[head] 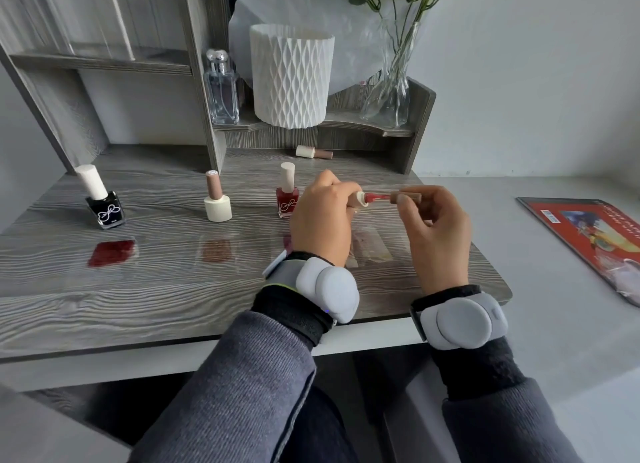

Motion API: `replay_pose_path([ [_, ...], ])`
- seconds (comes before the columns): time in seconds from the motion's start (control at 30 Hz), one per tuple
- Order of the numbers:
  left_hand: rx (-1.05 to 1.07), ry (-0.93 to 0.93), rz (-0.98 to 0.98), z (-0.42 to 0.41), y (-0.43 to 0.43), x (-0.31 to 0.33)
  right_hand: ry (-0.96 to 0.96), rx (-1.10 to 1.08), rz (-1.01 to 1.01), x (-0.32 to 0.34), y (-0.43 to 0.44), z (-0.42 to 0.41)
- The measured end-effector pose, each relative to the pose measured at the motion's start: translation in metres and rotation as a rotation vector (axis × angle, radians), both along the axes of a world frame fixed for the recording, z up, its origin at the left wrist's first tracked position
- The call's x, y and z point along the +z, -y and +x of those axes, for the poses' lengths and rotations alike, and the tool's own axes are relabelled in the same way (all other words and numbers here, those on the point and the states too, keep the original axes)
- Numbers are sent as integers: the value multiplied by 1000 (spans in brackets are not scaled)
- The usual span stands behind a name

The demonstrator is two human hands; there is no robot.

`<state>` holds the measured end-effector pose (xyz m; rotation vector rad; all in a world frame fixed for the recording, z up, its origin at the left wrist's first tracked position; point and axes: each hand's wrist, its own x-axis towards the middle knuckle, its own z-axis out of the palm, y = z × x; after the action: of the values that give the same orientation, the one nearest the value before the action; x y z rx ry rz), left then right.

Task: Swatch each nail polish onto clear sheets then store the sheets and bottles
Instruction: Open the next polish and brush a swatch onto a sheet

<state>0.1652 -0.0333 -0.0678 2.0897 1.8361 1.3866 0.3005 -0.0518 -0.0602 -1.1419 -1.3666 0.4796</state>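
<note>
Head view. Your left hand gripped the cream bottle, tilted sideways; your right hand pinched the brush cap, with the brush at the neck. Advice: wipe excess on the rim, then stroke evenly onto the clear sheet beneath both hands. Count: polish bottles, five: one held, three standing left of your left hand, one lying beyond it. Swatches plainly seen, two

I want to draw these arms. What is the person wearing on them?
Both arms have grey ribbed knit sleeves. Each wrist carries a black fabric band with a pale grey, round, puffy device: one behind the left hand, with a tiny blue light and a yellow-green edge, one behind the right hand. The hands are bare.
</note>
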Motion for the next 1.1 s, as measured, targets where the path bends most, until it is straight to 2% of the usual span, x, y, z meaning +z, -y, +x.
replay_pose_path([
  [0.4, 131, -46, -169, -2, 4, 4, -115, -18, -22, 1, 1, 1],
  [0.67, 130, -103, -273, -3, 2, 3, -22, 37, -126, -3, -4, 1],
  [0.77, 137, -78, -238, -6, 9, 1, 53, 47, -152, -3, -4, 0],
  [0.9, 145, -45, -54, -16, 21, -3, 127, 28, -166, -4, -5, -1],
  [0.97, 87, -116, -62, -19, 24, -2, 172, 12, -165, -5, -6, 0],
  [1.1, 55, -350, -231, -25, 36, -2, 258, -1, -175, -6, -6, -1],
])
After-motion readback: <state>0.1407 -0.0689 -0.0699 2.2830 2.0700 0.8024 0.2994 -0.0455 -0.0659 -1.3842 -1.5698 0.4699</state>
